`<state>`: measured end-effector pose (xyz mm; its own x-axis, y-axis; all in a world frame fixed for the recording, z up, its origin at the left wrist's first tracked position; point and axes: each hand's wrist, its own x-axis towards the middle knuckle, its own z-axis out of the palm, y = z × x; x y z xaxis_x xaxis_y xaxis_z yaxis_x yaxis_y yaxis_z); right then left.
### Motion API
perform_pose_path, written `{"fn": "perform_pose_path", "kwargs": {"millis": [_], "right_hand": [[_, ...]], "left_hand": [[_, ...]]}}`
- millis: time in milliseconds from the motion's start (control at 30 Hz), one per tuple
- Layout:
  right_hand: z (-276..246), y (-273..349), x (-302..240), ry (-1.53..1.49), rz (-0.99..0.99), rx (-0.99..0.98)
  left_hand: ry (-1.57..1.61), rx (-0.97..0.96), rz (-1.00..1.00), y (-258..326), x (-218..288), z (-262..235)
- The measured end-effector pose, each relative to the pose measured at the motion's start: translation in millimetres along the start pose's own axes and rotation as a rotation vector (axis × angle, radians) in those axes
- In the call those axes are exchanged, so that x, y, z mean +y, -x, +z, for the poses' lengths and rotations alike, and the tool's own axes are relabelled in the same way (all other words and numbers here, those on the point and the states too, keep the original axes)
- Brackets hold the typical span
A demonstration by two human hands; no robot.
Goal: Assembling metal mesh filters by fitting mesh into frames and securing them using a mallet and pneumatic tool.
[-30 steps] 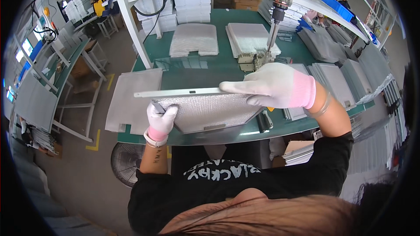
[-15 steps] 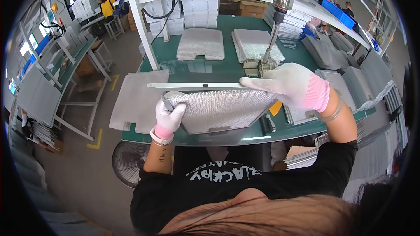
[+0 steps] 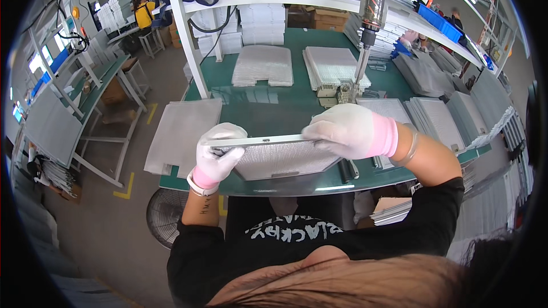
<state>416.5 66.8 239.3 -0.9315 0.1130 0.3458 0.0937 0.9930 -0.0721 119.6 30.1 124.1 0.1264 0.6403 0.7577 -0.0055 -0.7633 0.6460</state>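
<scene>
A silver mesh filter panel (image 3: 285,162) stands tilted up in front of me, its lower edge near the table's front. A thin white metal frame strip (image 3: 275,139) lies along its top edge. My left hand (image 3: 218,154), in a white glove with a pink cuff, is closed round the left end of the strip and the panel's corner. Gloved the same way, my right hand (image 3: 348,130) grips the strip's right end, fingers curled over the panel's upper right corner. The panel's upper corners are hidden by my hands.
An orange electric screwdriver (image 3: 375,3) hangs upright beyond my right hand. Small metal corner pieces (image 3: 337,94) lie by a stack of mesh sheets (image 3: 334,64). Another mesh stack (image 3: 262,65) sits farther left on the green table (image 3: 251,99). A dark-handled tool (image 3: 346,171) rests near the front edge.
The frame strip has come down from above the panel onto its top edge. My right hand has moved toward me and left with it; my left hand now grips the strip's end too.
</scene>
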Motion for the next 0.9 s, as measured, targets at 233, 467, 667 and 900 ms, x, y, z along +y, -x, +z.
{"fn": "perform_pose_path", "kwargs": {"millis": [233,467,667,900], "right_hand": [[8.7,-11.6,4.3,0.014,-0.092,0.001],[5.9,-16.1,11.7,-0.02,-0.033,-0.006],[3.4,-17.9,14.0,-0.063,0.071,-0.006],[4.8,-23.6,15.7,-0.034,0.088,-0.04]], "left_hand": [[0.047,0.429,0.104,22.9,-10.9,14.8],[-0.119,0.678,0.173,11.1,-25.8,20.6],[-0.261,0.728,0.337,3.2,-42.3,23.7],[-0.622,0.625,0.241,4.0,-30.9,19.3]]}}
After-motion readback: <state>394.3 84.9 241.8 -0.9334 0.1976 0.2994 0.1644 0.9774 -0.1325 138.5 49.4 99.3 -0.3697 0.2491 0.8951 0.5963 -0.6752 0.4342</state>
